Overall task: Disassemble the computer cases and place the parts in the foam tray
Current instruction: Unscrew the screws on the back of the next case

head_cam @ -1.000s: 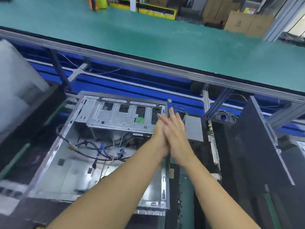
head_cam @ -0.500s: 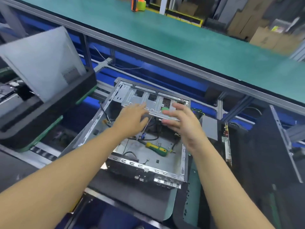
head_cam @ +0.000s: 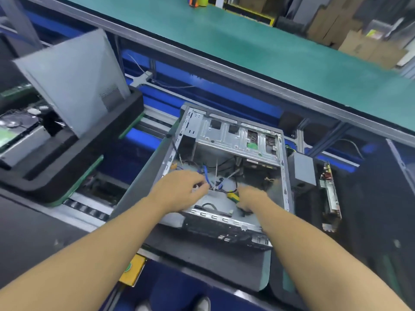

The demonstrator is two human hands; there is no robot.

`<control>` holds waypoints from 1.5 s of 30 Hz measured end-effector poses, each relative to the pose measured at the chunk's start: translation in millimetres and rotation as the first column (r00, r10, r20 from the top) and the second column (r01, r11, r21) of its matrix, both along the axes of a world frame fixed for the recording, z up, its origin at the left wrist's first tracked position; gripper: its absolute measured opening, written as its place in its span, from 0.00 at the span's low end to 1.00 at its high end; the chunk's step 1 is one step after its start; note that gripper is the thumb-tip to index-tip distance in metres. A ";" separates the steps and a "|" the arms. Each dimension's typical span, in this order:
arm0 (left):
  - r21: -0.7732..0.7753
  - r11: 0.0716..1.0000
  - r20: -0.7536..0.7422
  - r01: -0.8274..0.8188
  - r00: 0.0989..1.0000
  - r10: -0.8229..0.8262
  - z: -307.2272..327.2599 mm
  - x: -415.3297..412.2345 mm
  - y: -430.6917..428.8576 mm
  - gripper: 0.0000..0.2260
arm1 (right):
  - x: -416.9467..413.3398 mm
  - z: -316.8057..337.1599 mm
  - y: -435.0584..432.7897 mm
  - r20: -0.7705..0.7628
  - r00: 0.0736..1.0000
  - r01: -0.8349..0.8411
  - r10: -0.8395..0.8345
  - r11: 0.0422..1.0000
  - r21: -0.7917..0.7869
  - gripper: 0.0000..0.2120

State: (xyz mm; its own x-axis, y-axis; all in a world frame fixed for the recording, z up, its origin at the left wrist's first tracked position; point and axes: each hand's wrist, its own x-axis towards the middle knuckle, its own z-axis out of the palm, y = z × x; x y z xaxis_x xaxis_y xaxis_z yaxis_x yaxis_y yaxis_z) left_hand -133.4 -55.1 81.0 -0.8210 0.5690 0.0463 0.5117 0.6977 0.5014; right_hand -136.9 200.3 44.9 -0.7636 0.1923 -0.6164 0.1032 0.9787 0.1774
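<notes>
A: What is being seen at the left of the frame?

B: A black foam tray (head_cam: 85, 158) is being shown at upper left. A grey side panel (head_cam: 74, 79) is being held tilted in it, and a hard drive (head_cam: 18, 135) is being kept at its far left edge.

A: And in the middle?

B: The computer case (head_cam: 224, 140) is being laid on its side at centre frame, open face up. Its long axis is being run from the lower edge toward the top of the frame, leaning a little right. The drive cage is being pointed at the green bench top (head_cam: 247, 48), the black port strip at the person.

A: How are the hands being used?

B: The left hand (head_cam: 179, 189) is being reached inside, its fingers being curled together to pinch the cables (head_cam: 205, 173). The right hand (head_cam: 249, 198) is being blurred over the yellow-green screwdriver (head_cam: 232, 196); whether the handle is being gripped cannot be told. Part of the case floor is being hidden by both forearms.

A: And to the right?

B: A grey power supply (head_cam: 302, 169) is being kept just beside the case wall, and a circuit board (head_cam: 330, 194) is being stood on edge beyond it.
</notes>
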 end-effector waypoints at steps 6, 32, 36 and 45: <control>0.002 0.998 -0.008 0.066 0.998 -0.066 1.5 -0.2 3.2 0.21 | 10.7 35.8 0.7 0.025 0.989 0.149 -0.148 0.986 -0.069 0.17; -0.370 0.875 -0.177 0.312 0.901 -0.396 -10.5 33.9 37.6 0.28 | 214.2 36.4 -67.6 0.263 0.566 0.180 -0.782 -0.194 -0.964 0.10; -0.408 0.872 -0.182 0.270 0.912 -0.367 -5.4 35.5 38.6 0.36 | 234.5 22.3 -88.4 0.208 0.558 0.206 -0.804 -0.108 -0.973 0.16; -0.450 0.860 -0.184 0.242 0.917 -0.354 -4.1 38.3 38.0 0.32 | 233.9 27.0 -108.6 0.226 0.498 0.219 -0.837 -0.130 -0.967 0.28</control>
State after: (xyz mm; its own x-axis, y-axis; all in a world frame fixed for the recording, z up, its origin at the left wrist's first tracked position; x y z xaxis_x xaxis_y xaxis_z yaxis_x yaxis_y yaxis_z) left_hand -95.1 -17.0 76.9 -0.6003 0.7972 -0.0643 0.7973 0.6028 0.0303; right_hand 96.9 91.7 71.9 -0.8551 0.2872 -0.4316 0.4149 -0.1199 -0.9019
